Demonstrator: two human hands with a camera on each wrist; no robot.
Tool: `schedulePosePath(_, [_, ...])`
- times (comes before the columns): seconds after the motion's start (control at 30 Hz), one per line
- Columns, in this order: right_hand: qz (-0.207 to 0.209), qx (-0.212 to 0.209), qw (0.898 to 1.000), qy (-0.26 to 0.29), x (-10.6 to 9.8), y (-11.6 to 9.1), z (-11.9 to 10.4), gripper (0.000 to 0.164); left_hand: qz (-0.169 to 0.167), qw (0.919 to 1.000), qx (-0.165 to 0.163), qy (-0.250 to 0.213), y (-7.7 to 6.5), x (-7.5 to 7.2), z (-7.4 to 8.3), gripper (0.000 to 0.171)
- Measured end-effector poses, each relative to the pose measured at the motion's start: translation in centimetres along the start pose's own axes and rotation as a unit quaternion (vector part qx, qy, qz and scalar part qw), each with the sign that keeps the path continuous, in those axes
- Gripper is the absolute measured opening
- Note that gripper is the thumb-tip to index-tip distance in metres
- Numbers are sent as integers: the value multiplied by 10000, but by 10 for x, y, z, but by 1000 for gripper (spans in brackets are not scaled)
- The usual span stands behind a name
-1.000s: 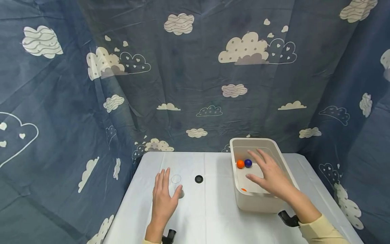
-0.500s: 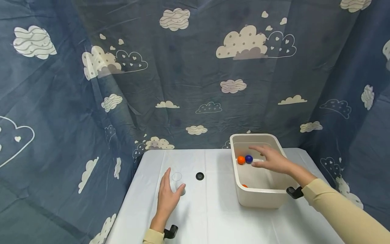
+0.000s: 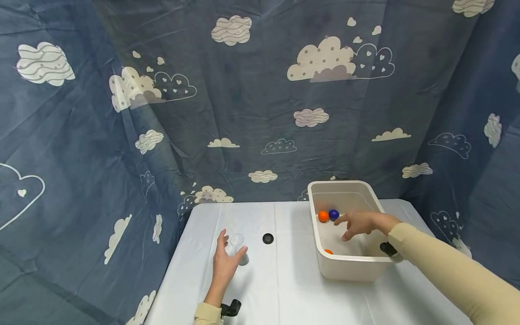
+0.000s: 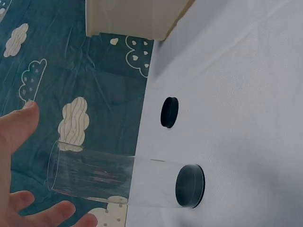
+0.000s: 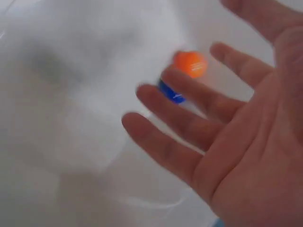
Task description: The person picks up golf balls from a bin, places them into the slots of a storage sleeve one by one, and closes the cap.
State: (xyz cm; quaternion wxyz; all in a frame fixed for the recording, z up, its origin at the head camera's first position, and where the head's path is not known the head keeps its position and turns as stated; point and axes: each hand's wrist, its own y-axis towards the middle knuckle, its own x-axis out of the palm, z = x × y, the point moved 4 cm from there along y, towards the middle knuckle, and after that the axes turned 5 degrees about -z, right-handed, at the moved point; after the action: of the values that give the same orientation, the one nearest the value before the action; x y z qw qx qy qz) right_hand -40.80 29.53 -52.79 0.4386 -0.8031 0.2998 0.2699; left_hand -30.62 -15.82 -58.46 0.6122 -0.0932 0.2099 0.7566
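On the white table stands a clear cylinder [image 4: 94, 175] with a black base. My left hand [image 3: 225, 264] is beside it, thumb and fingers apart on either side; the left wrist view shows a gap between hand and cylinder. A round black lid [image 3: 268, 238] lies to the right of the cylinder. Over the inside of a beige bin [image 3: 345, 268] is my right hand [image 5: 236, 137], fingers spread and holding nothing. Near it in the bin are an orange ball [image 3: 323, 216] and a blue ball [image 3: 334, 215]. The near wall partly hides another orange object [image 3: 328, 252].
A dark blue cloth [image 3: 260, 99] printed with clouds hangs behind and at both sides of the table [image 3: 300, 298]. The bin's raised walls surround the balls at the table's right side.
My right hand has turned and bent its fingers downward inside the bin, its forearm swinging in from the right. My left hand's fingers have curved more beside the cylinder.
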Motion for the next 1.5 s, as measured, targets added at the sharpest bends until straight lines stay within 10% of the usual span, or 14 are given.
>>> schedulePosePath(0.2, [-637, 1181, 9906, 283, 15, 3, 27, 56, -62, 9997, -53, -240, 6, 2, -4, 89])
schedulePosePath(0.53, [-1958, 1177, 9718, 591, 50, 22, 25, 29, -72, 9994, -151, -295, 8, 1, -12, 83])
schedulePosePath(0.9, [-2484, 650, 9648, 562, 63, 35, -6, 26, -47, 9992, -202, -340, 10, 6, -18, 77])
schedulePosePath(1.5, [-1177, 287, 9915, 478, 67, 61, -32, 30, -94, 9993, -118, -344, 19, 12, -25, 51])
